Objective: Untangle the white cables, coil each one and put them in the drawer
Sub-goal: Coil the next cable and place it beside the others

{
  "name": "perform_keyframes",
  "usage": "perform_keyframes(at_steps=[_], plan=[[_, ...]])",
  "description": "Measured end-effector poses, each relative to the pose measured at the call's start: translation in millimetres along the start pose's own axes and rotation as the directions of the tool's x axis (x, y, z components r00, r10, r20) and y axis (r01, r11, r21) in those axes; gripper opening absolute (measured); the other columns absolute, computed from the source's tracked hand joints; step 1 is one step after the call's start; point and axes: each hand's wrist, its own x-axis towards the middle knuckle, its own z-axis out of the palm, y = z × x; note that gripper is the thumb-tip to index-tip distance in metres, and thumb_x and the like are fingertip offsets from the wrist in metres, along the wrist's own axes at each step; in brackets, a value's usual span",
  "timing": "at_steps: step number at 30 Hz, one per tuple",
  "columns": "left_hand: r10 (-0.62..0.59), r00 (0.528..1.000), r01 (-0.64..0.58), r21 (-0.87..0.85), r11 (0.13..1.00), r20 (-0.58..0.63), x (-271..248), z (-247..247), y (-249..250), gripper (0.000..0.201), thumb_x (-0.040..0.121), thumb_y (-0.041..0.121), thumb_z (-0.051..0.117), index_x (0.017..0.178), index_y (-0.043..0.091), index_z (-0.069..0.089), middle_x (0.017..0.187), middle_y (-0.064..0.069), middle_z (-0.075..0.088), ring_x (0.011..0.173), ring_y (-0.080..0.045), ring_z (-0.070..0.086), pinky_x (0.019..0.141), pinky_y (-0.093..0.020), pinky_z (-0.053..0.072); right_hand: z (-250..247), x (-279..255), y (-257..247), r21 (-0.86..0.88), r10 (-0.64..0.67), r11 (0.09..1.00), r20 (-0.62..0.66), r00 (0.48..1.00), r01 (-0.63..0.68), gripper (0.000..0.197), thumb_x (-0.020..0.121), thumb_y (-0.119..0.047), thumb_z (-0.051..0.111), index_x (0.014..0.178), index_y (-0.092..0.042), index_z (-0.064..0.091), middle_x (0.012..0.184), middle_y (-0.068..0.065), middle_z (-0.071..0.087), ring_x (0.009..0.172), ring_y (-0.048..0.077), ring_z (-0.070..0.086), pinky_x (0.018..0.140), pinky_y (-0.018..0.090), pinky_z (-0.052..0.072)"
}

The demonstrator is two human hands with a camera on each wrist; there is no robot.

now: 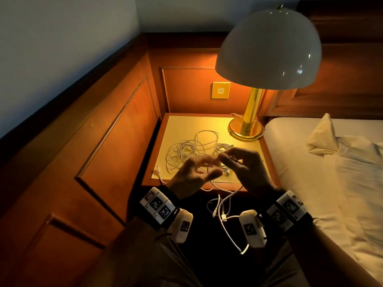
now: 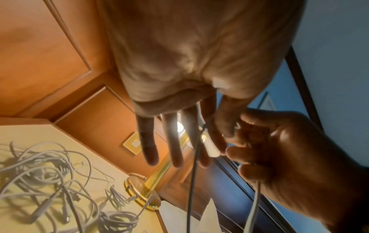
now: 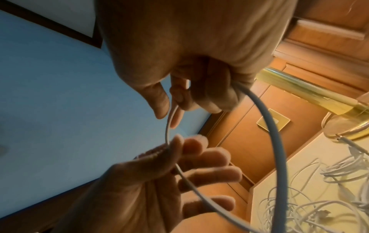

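A tangle of white cables [image 1: 186, 150] lies on the yellow top of the nightstand [image 1: 186, 125], also seen in the left wrist view [image 2: 49, 173]. Both hands hover over its front edge with one white cable [image 1: 226, 204] between them; its loose length hangs in loops below the edge. My right hand [image 1: 226, 156] pinches this cable [image 3: 273, 126] between thumb and forefinger, and a loop runs out of its curled fingers. My left hand [image 1: 209, 166] lies palm up, fingers mostly straight, its thumb pressing the cable against the forefinger. No drawer is in view.
A brass lamp [image 1: 246, 129] with a white dome shade stands at the back right of the nightstand. A bed [image 1: 321, 172] with pale sheets borders the right side. Wood panelling closes the left and back, with a switch plate [image 1: 221, 90] on it.
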Motion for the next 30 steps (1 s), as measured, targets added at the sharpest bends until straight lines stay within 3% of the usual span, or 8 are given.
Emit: perform_keyframes(at_steps=[4, 6, 9, 14, 18, 21, 26, 30], plan=[[0.020, 0.998, -0.030, -0.196, 0.980, -0.051, -0.1, -2.2, 1.5, 0.007, 0.093, 0.011, 0.066, 0.093, 0.004, 0.069, 0.081, 0.003, 0.070, 0.072, -0.018, 0.069, 0.072, -0.033, 0.058, -5.1, -5.3, 2.8, -0.067, 0.030, 0.997, -0.110, 0.994, -0.038, 0.035, 0.090, -0.043, 0.064, 0.074, -0.011, 0.068, 0.066, -0.003, 0.065, 0.062, 0.017, 0.061, 0.060, 0.028, 0.047], [0.005, 1.000, 0.001, -0.227, 0.974, 0.025, -3.2, -5.7, -0.2, 0.009, 0.090, 0.013, 0.069, 0.094, 0.006, 0.069, 0.084, -0.006, 0.070, 0.070, -0.025, 0.067, 0.070, -0.040, 0.060, -8.1, -10.1, 2.8, -0.074, 0.059, 0.994, -0.245, 0.968, -0.080, 0.046, 0.091, -0.037, 0.065, 0.059, -0.005, 0.061, 0.049, -0.005, 0.055, 0.044, 0.011, 0.049, 0.050, 0.023, 0.041], [-0.100, 0.971, 0.083, 0.084, 0.993, 0.216, -9.3, 2.5, -16.8, 0.006, 0.090, 0.010, 0.072, 0.094, 0.007, 0.074, 0.092, -0.006, 0.074, 0.084, -0.021, 0.071, 0.081, -0.041, 0.061, -12.0, -9.3, 6.5, 0.033, 0.165, 0.986, -0.395, 0.904, -0.166, 0.055, 0.093, -0.024, 0.064, 0.047, -0.002, 0.045, 0.037, -0.007, 0.036, 0.037, 0.008, 0.029, 0.043, 0.017, 0.031], [-0.185, 0.975, 0.167, -0.141, 0.976, -0.126, -6.5, 6.0, -23.1, 0.013, 0.097, 0.004, 0.061, 0.099, -0.003, 0.071, 0.084, -0.020, 0.073, 0.078, -0.037, 0.072, 0.075, -0.055, 0.061, -4.0, -15.5, 26.9, -0.289, 0.221, 0.915, -0.227, 0.948, -0.283, 0.042, 0.097, -0.044, 0.051, 0.062, -0.021, 0.056, 0.057, -0.006, 0.058, 0.054, 0.012, 0.054, 0.052, 0.029, 0.045], [-0.003, 0.979, 0.024, 0.101, 0.995, -0.202, 1.3, 13.0, -13.2, 0.010, 0.095, 0.007, 0.065, 0.098, 0.003, 0.074, 0.078, -0.007, 0.073, 0.067, -0.019, 0.071, 0.063, -0.037, 0.062, 7.9, -19.3, 21.0, -0.276, 0.161, 0.947, -0.033, 0.986, -0.164, 0.065, 0.094, -0.065, 0.027, 0.100, -0.012, 0.064, 0.090, 0.005, 0.067, 0.082, 0.017, 0.064, 0.069, 0.034, 0.052], [0.097, 0.970, -0.059, 0.169, 0.984, -0.225, 4.2, 14.4, -12.5, 0.008, 0.095, 0.012, 0.066, 0.094, 0.009, 0.073, 0.075, 0.000, 0.071, 0.064, -0.012, 0.068, 0.061, -0.033, 0.060, 15.9, -17.8, 11.6, -0.274, -0.019, 0.961, 0.062, 0.998, 0.035, 0.036, 0.100, -0.036, 0.044, 0.094, -0.006, 0.064, 0.079, -0.001, 0.065, 0.069, 0.010, 0.062, 0.058, 0.029, 0.052], [-0.190, 0.974, 0.140, 0.341, 0.929, 0.119, 0.0, 3.6, -43.9, 0.013, 0.092, 0.019, 0.070, 0.105, 0.017, 0.072, 0.093, -0.003, 0.073, 0.081, -0.013, 0.070, 0.075, -0.030, 0.061, 0.3, -12.0, 11.2, -0.154, 0.012, 0.986, -0.335, 0.942, -0.067, 0.023, 0.101, -0.003, 0.041, 0.084, -0.005, 0.056, 0.071, -0.011, 0.051, 0.066, -0.002, 0.053, 0.060, 0.008, 0.039], [-0.360, 0.927, 0.374, 0.216, 0.902, -0.101, -7.1, -13.5, -74.0, 0.020, 0.099, 0.024, 0.060, 0.086, 0.016, 0.073, 0.075, -0.004, 0.073, 0.076, -0.021, 0.070, 0.090, -0.050, 0.055, -16.1, -16.6, 22.1, -0.143, 0.192, 0.954, -0.380, 0.905, -0.263, 0.027, 0.097, -0.001, 0.040, 0.081, -0.014, 0.058, 0.074, -0.003, 0.060, 0.071, 0.006, 0.055, 0.065, 0.023, 0.047]])
